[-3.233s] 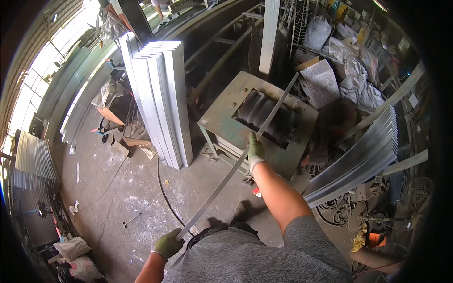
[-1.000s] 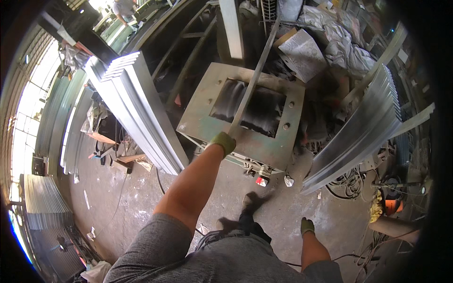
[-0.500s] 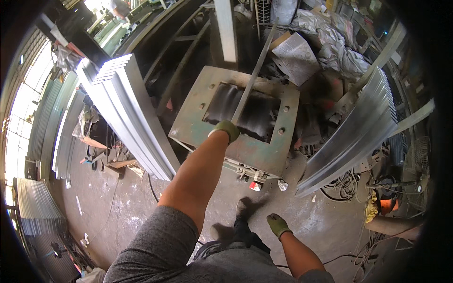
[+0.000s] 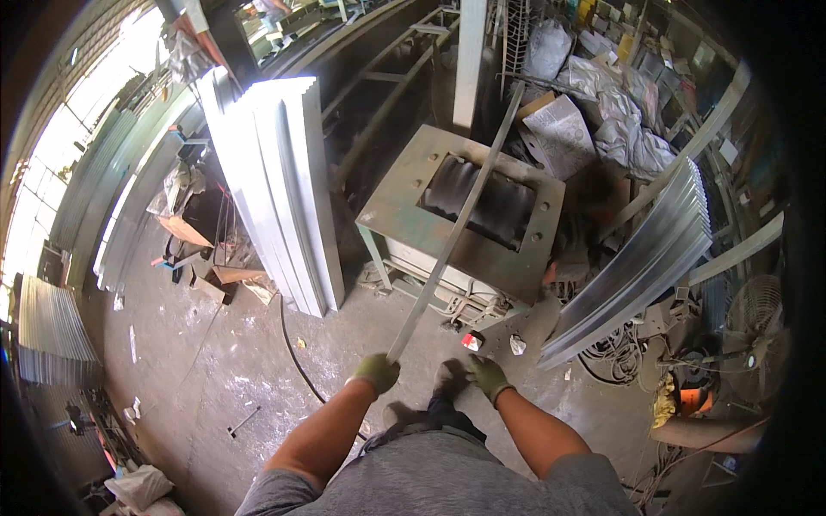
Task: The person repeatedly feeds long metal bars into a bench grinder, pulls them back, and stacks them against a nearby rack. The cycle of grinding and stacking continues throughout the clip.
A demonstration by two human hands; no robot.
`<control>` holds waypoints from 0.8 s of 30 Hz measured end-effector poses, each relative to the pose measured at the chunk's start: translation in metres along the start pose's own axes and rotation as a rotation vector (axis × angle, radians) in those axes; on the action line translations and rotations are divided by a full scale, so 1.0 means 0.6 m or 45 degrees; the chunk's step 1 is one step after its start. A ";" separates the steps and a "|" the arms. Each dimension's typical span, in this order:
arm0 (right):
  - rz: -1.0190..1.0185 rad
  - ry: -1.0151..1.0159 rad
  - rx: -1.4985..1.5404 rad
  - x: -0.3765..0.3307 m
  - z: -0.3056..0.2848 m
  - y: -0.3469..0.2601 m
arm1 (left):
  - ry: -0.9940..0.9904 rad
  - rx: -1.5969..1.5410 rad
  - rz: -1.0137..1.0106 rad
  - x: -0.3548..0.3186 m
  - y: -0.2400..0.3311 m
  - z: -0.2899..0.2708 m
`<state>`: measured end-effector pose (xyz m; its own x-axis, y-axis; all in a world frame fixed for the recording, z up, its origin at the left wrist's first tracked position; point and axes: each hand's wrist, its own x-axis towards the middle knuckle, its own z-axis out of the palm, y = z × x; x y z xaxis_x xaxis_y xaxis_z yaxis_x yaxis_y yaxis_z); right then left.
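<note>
A long, narrow metal strip (image 4: 447,245) slants across a machine with a green, worn metal top (image 4: 525,254). Its far end reaches beyond the machine, and its near end is in my left hand (image 4: 376,374), which wears a green glove and is closed around it. The strip passes over dark, ribbed rollers (image 4: 503,203) in the machine's rectangular opening. My right hand (image 4: 489,377), also in a green glove, is held low in front of me, apart from the strip. Its fingers are loosely stretched out, holding nothing that I can see.
Tall stacks of ribbed metal sheets stand left (image 4: 275,189) and right (image 4: 641,262) of the machine. A black cable (image 4: 295,361) runs over the floor. A standing fan (image 4: 754,322) and coiled cables (image 4: 613,354) are at the right. Silvery crumpled sheeting (image 4: 615,112) lies behind the machine.
My left hand has drawn back toward my body, bringing the strip's near end over the machine's front edge. My right hand has moved up and slightly left. The view has shifted.
</note>
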<state>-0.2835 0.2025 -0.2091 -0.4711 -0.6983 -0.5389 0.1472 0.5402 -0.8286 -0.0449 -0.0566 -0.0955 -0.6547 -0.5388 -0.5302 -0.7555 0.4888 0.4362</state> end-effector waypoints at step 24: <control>0.180 -0.031 0.365 -0.039 0.297 -0.193 | -0.076 -0.341 -0.308 -0.662 -0.448 0.298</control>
<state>-0.1346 0.0726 -0.1277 -0.4079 -0.6387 -0.6524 0.4502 0.4809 -0.7523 0.4224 0.1485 -0.1320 -0.4594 -0.5719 -0.6796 -0.8732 0.1503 0.4637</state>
